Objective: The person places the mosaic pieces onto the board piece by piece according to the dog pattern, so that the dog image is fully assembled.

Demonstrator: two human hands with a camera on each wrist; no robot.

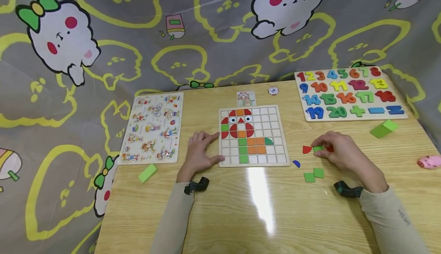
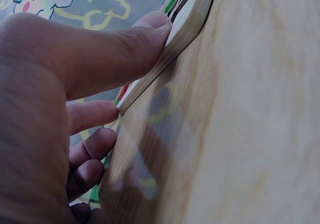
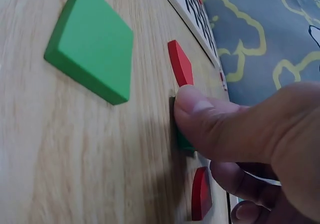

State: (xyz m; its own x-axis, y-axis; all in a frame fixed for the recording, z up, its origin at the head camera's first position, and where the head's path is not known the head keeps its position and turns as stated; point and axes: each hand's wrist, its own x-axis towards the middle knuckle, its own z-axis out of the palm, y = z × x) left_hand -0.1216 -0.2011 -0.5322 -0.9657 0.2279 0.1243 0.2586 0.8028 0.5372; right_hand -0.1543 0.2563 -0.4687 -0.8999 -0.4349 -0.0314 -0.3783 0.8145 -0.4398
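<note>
My left hand point(image 1: 199, 152) rests at the left edge of the mosaic board point(image 1: 254, 164), thumb and index finger touching its rim. In the left wrist view the thumb point(image 2: 135, 44) lies on the board's edge. Red, orange and green pieces form a bird-like figure with two eye tiles on the grid. Right of the board, my right hand point(image 1: 339, 150) pinches a green tile point(image 1: 317, 148) low over the table; the thumb covers most of it in the right wrist view. Beside it lie a red quarter-round piece point(image 1: 306, 149) and another red piece point(image 3: 201, 194), partly under the hand.
Two green squares point(image 1: 309, 177) and a blue half-round point(image 1: 296, 163) lie near the board. A picture card point(image 1: 246, 98) and a round chip point(image 1: 273, 90) sit behind it. A figure puzzle point(image 1: 160, 122) stands left, a number puzzle point(image 1: 348, 98) right, with green blocks point(image 1: 384, 129) about.
</note>
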